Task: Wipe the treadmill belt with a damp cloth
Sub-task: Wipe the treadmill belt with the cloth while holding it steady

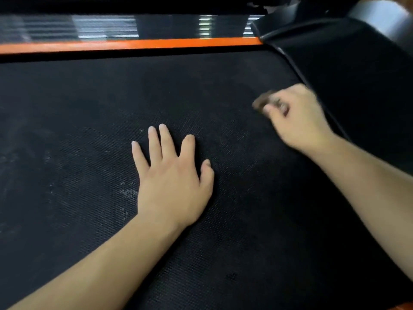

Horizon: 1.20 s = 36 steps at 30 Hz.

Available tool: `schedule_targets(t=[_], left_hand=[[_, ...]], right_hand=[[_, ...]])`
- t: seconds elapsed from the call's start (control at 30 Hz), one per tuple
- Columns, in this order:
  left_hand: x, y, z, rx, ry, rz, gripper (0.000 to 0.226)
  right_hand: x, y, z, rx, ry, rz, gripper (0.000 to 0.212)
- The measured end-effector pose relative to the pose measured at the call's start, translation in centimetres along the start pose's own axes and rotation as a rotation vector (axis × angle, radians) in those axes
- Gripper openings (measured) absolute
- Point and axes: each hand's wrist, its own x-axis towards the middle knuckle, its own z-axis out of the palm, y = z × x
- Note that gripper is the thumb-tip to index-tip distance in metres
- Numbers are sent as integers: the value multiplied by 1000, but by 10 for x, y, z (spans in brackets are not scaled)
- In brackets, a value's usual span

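Dust specks (pixel 127 193) by the flat, open left hand (pixel 172 175) risk being missed while the right hand (pixel 295 117) grips a bunched cloth (pixel 262 101) on the treadmill belt (pixel 67 130) beside its motor cover (pixel 346 74).

Orange trim strip (pixel 134 44) at far edge, glossy dark panel (pixel 67 25) beyond reflecting white light, black cover (pixel 357 74) at right

Black textured treadmill belt (pixel 89 104) carried everything; left hand (pixel 172 184) lay flat on it, fingers (pixel 154 144) straight and spread; right hand (pixel 297 117) gripped a blurred cloth (pixel 262 101) near its right edge; pale specks (pixel 127 193) at left.
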Motion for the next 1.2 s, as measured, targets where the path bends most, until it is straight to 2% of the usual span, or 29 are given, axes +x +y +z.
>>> schedule_targets(t=[0.07,0.1,0.2,0.23,0.27,0.33,0.37,0.5,0.53,0.63,0.67,0.8,0.9,0.97,1.1,1.13,1.2], left_hand=[[1,0,1,-7,8,3,64],[1,0,1,-10,11,4,64],[0,0,1,-6,13,1,64],[1,0,2,-3,14,0,64],[1,-1,3,1,14,1,64],[1,-1,2,3,23,8,64],[0,-1,2,3,25,8,64],[0,0,2,9,16,-8,63],[0,1,2,16,18,-5,63],[0,2,2,28,21,-3,63],[0,2,2,29,19,-5,63],[0,1,3,46,36,-6,62],[-1,1,5,55,42,-5,62],[-1,0,5,50,43,-1,63],[-1,0,5,50,43,-2,62],[-1,0,6,49,41,-1,62],[0,1,5,49,41,0,62]], right_hand=[[27,12,5,-36,50,152,23],[31,11,11,-58,52,119,23],[22,-5,21,1,-105,-172,25],[32,-1,19,13,-116,-212,29],[50,4,17,16,-87,-154,32],[84,14,16,52,-26,86,31],[92,13,20,62,-26,113,27],[90,-5,31,71,-166,-212,24],[100,-1,29,29,-155,-196,27],[137,11,20,-87,-51,171,27],[142,10,23,-71,-24,201,26],[133,4,34,71,-73,3,24],[152,23,28,-108,29,173,18],[158,25,29,-137,51,263,18],[130,21,29,-74,-37,-17,22],[126,29,24,-88,-26,-30,24],[134,41,17,-170,43,134,27]])
